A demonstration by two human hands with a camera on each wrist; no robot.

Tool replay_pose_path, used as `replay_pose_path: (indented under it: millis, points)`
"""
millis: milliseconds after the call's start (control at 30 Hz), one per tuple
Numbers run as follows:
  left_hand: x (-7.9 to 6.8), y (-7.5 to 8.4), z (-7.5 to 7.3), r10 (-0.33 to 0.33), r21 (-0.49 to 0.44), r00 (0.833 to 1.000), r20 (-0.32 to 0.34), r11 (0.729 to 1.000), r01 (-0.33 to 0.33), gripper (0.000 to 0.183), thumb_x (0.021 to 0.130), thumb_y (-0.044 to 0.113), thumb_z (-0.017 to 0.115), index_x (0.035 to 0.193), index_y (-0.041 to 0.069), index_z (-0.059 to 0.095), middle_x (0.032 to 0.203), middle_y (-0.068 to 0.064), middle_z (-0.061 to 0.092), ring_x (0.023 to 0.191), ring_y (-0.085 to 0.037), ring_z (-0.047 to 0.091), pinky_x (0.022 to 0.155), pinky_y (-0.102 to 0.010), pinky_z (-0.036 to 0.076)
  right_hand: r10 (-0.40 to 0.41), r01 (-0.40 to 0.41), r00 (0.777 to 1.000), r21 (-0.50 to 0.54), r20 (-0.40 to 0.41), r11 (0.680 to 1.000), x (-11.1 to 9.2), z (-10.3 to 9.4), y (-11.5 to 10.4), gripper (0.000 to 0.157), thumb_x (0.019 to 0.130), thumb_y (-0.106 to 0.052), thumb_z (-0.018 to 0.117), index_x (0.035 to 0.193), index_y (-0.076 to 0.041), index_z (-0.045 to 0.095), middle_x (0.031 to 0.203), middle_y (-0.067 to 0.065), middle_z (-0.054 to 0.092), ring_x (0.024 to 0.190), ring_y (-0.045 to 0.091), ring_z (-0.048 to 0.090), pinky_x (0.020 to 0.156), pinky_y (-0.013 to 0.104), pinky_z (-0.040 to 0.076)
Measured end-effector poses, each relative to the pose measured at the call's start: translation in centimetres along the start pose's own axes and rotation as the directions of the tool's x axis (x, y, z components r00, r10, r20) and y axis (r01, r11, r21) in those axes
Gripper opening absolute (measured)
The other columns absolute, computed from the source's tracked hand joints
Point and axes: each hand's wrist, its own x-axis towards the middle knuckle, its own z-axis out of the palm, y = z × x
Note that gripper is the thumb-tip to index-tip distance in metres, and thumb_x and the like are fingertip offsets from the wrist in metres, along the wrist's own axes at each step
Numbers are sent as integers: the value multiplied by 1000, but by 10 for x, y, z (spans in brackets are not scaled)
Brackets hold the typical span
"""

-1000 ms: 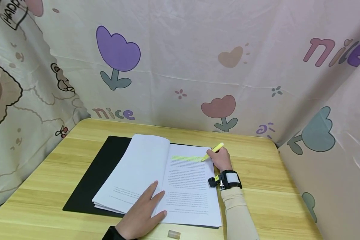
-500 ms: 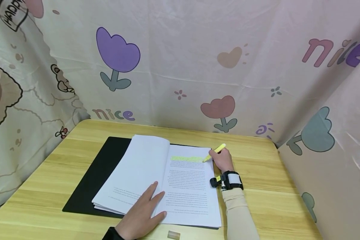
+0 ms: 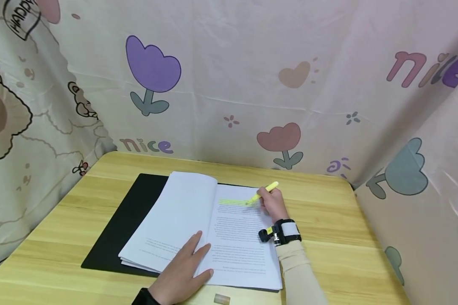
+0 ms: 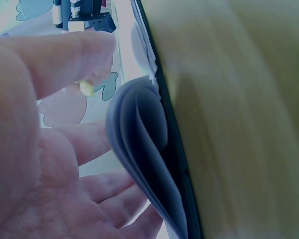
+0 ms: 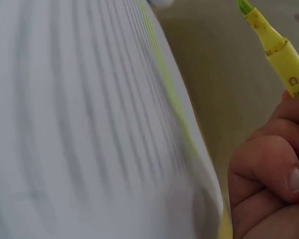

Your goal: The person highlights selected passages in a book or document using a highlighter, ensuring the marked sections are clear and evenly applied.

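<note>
A stack of printed pages [image 3: 240, 254] lies opened out on a black folder [image 3: 126, 224], its text upside down in the head view. Fingers spread, my left hand [image 3: 181, 271] rests across the fold near the front edge. In the left wrist view the left hand [image 4: 65, 164] lies against the curled pages [image 4: 134, 124]. My right hand [image 3: 274, 203] pinches a yellow highlighter [image 3: 267, 189] over the upper right page, where yellow-marked lines [image 3: 233, 202] show. The right wrist view shows the green tip of the highlighter [image 5: 276, 50]; whether it touches paper is unclear.
A small greyish eraser-like block [image 3: 222, 299] sits on the wooden table [image 3: 328, 254] by the front edge. Patterned cloth [image 3: 221, 76] hangs behind the table and along both sides. My right wrist wears a strap with a small camera [image 3: 266, 234].
The right hand with the highlighter first shifts slightly right, then moves left along the page's upper lines. My left hand stays where it was on the fold.
</note>
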Motion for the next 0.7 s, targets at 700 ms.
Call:
replay_pose_path:
  millis: [700]
  points:
    - [-1, -2, -2, 40, 22, 999, -8, 999, -40, 67, 94, 41, 73, 145, 2, 58, 167, -21, 27, 151, -42, 31, 115, -65, 34, 13, 9, 986, -131, 168, 991, -9, 49, 10, 29, 90, -37, 81, 91, -9, 79, 73, 4, 69, 57, 12, 50, 49, 22, 35]
